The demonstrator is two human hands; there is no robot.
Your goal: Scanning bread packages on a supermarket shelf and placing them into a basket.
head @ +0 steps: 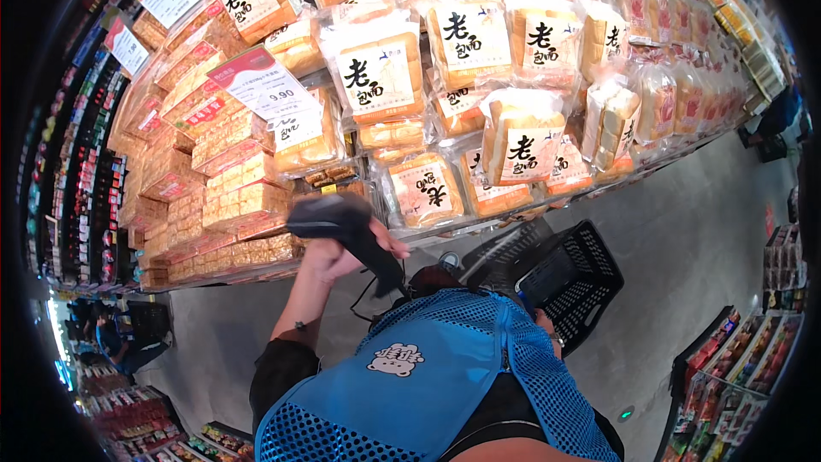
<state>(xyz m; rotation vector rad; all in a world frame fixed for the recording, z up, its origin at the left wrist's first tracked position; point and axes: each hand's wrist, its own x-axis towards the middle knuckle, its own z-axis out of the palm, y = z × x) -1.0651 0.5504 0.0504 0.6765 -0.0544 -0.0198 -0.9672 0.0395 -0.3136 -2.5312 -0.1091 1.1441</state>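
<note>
My left hand [333, 256] grips a black handheld barcode scanner [343, 215], which is blurred, in front of the bread display. Near it lie packs of sliced bread [426, 189] in clear wrap with printed labels, and stacked boxes of golden square pastries [247, 196]. On the other side, my right hand [545, 322] is partly hidden by the blue vest. It appears to hold a flat dark device with a blue edge [546, 281], above a black perforated plastic basket [587, 289].
Price cards [272, 91] stand up among the goods. The display's front edge [462, 226] crosses before me. Grey floor [648, 237] extends to the right, with a goods rack [725, 372] at lower right. Another person [115, 340] is low at the far left, beside shelving.
</note>
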